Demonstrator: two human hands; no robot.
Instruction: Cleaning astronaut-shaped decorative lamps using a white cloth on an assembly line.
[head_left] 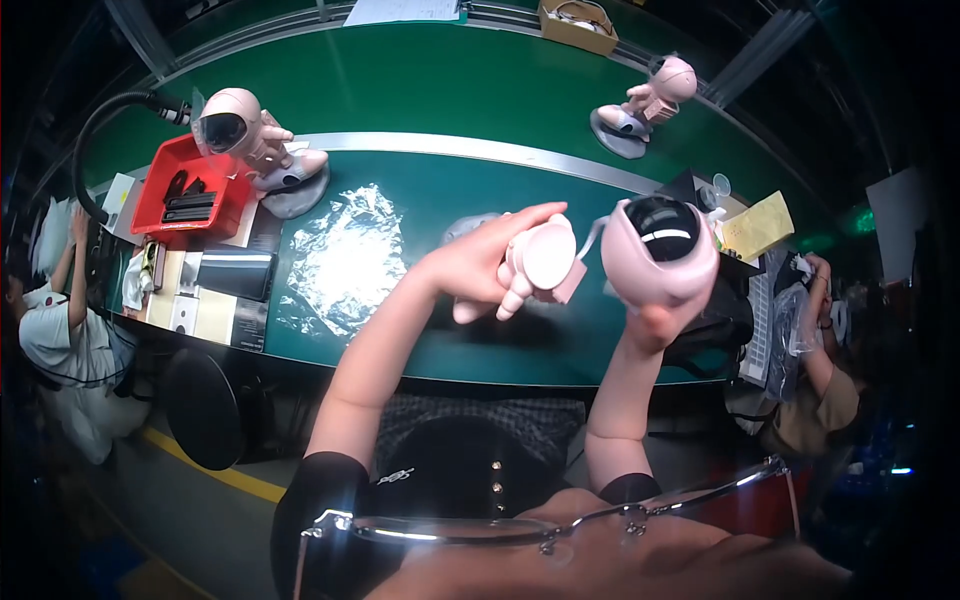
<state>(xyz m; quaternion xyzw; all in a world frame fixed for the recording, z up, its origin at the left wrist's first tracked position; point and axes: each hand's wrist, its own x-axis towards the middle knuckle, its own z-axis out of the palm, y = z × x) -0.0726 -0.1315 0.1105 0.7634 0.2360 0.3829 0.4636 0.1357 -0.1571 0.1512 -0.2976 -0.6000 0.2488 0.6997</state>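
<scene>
My left hand (475, 258) is closed around the body of a pink astronaut figure (550, 258), whose round, pale neck opening faces up. Its grey base (468, 228) shows partly behind my wrist and fingers. In my right hand (655, 325) is the figure's pink helmet-shaped head (628, 268), with a glossy black visor (660, 228). Most of those fingers are hidden under the head. Head and body are apart, and a pale strip or cable (594, 236) shows between them. Both are held over the green work mat (440, 350).
Crumpled clear plastic (345, 265) lies left of my forearm. A complete astronaut figure (262, 140) stands by a red bin (165, 205) of black parts; another figure (645, 105) stands far right. A small cardboard box (578, 28) sits at the back. People work at both sides.
</scene>
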